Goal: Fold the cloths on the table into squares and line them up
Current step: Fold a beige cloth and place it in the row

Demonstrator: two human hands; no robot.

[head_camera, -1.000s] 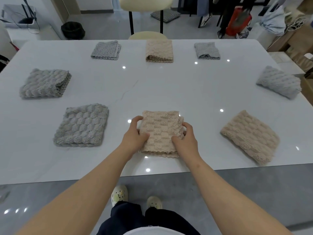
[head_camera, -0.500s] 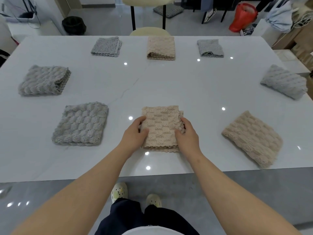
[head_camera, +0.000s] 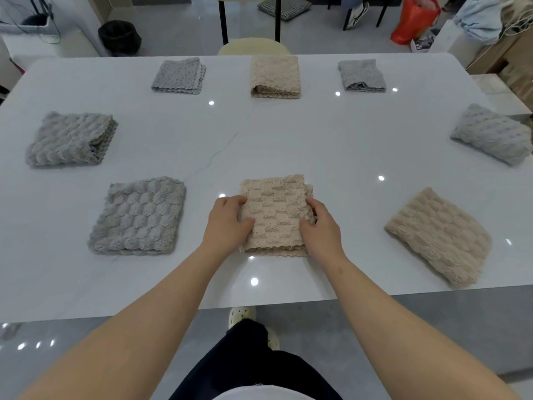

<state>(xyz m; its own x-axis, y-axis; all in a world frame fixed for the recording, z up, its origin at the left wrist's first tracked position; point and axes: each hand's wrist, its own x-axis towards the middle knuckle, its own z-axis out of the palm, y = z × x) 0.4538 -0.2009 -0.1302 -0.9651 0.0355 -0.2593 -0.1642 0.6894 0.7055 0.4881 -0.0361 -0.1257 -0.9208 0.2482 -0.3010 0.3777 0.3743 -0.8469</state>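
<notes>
Well to the left of our left hand [head_camera: 227, 223], on the white table [head_camera: 346, 145], a thick grey cloth [head_camera: 70, 138] lies folded. Nearer that hand, but apart from it, sits a grey square cloth [head_camera: 138, 216]. Our left hand grips the left edge of the middle beige cloth [head_camera: 275, 215], thumb on top and fingers curled at its side. This folded cloth lies flat between our hands, near the table's front edge. Our right hand [head_camera: 321, 229] grips its right edge, thumb on top too. Beyond our hands runs a far row: a dotted grey cloth [head_camera: 178, 75], a far beige cloth [head_camera: 275, 76] and a small grey cloth [head_camera: 362, 75]. Right of our right hand lies a tilted beige cloth [head_camera: 438, 236], and farther right and beyond it a tilted grey cloth [head_camera: 493, 134].
</notes>
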